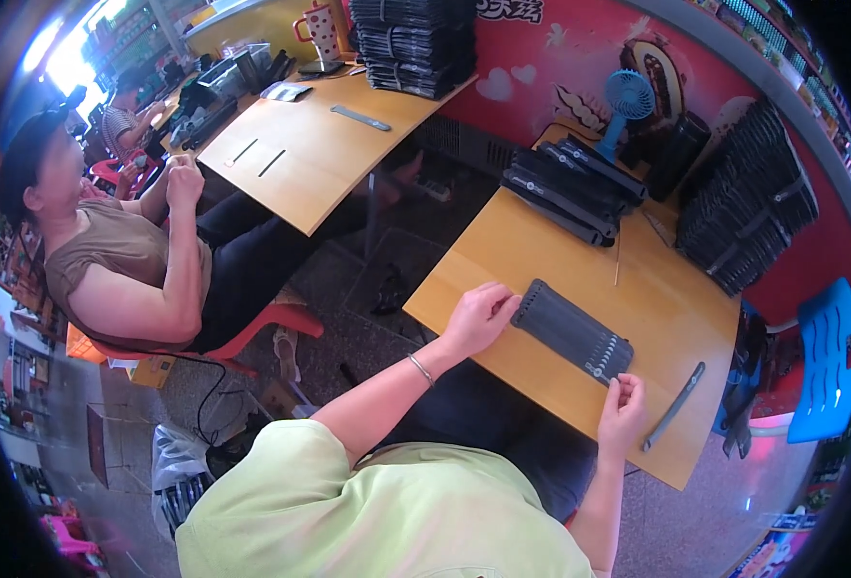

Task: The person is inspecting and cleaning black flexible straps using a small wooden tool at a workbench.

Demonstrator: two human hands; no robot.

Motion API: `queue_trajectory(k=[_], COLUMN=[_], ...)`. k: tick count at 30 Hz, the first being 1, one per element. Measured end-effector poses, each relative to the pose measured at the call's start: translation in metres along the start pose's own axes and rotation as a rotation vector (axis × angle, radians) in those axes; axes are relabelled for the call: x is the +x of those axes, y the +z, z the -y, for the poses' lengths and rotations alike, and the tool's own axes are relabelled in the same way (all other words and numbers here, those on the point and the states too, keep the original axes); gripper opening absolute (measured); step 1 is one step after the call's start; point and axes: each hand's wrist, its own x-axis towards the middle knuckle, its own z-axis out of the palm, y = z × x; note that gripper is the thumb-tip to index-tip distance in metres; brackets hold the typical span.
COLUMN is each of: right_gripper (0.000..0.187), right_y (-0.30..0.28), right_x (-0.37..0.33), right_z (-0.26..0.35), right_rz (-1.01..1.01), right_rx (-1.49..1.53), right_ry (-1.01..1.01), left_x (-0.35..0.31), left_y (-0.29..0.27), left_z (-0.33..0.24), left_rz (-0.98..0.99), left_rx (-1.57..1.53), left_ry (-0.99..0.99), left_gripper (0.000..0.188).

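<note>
A flat dark grey rectangular piece (577, 332) lies on my wooden table (474, 250), with small holes along its ends and pale printing near its right end. At its left end, my left hand (483, 316) has thumb and fingers pinched together by the edge. My right hand (622, 405) pinches at the near right corner. Whether either hand grips the piece itself or something small on it is too fine to make out. To the right of my right hand lies a narrow dark grey strap (674, 407).
Folded black pieces (575, 188) are piled at the table's far side, near a blue fan (628, 96) and a tall strapped stack (753, 197). A blue chair (824, 364) stands at right. Leftward, a co-worker (122, 241) sits at another table (300, 154), hands raised together.
</note>
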Motion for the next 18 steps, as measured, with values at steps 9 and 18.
queue_trajectory(k=[9,18], right_gripper=[0.009,0.011], right_y=[0.001,-0.002], right_x=[0.000,0.000], right_z=[-0.011,0.001], right_rz=[-0.005,0.003], right_rx=[-0.004,-0.046], right_ry=[-0.001,-0.039], left_x=[0.009,0.118], left_y=[-0.014,-0.236], left_z=[-0.007,-0.026], left_rz=[-0.021,-0.465], left_rx=[-0.211,1.502], left_ry=[-0.093,0.023], left_gripper=[0.012,0.080])
